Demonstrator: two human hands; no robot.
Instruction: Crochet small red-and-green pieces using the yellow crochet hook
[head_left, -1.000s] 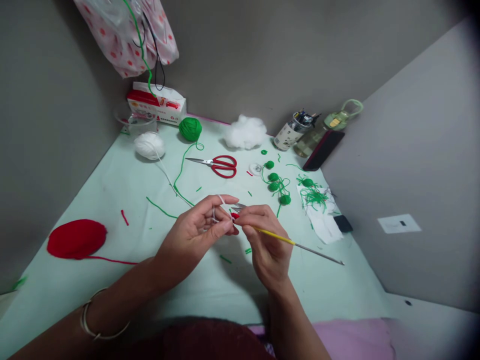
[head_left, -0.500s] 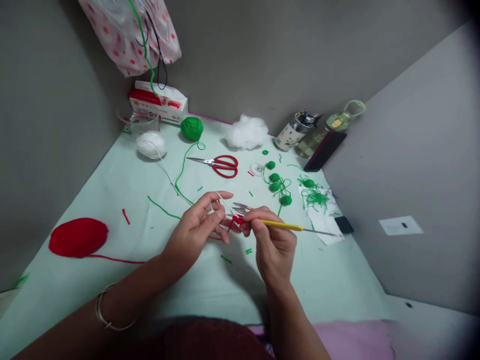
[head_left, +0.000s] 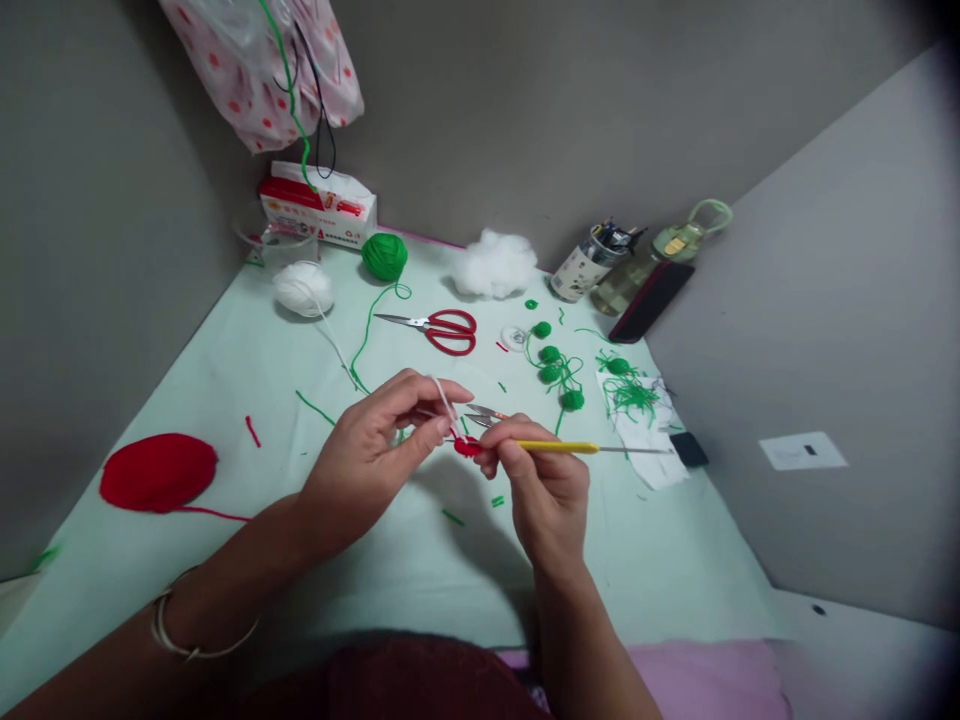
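Levelled since earlier, the yellow hook [head_left: 559,447] is gripped by the right hand [head_left: 555,495]; small red piece [head_left: 466,448] at its left end, between hands. White yarn [head_left: 445,398] crosses the left hand [head_left: 349,475], whose fingers' pinch I cannot tell. Slackened tension could let yarn slip.

I note both bare forearms [head_left: 255,560] angled inward; bare left hand [head_left: 375,450] curled, index finger [head_left: 459,391] extended; bare right hand [head_left: 546,490] pinching.

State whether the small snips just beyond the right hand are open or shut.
Open: the small snips' two blade tips stand apart with a gap between; the handles are hidden behind the right hand.
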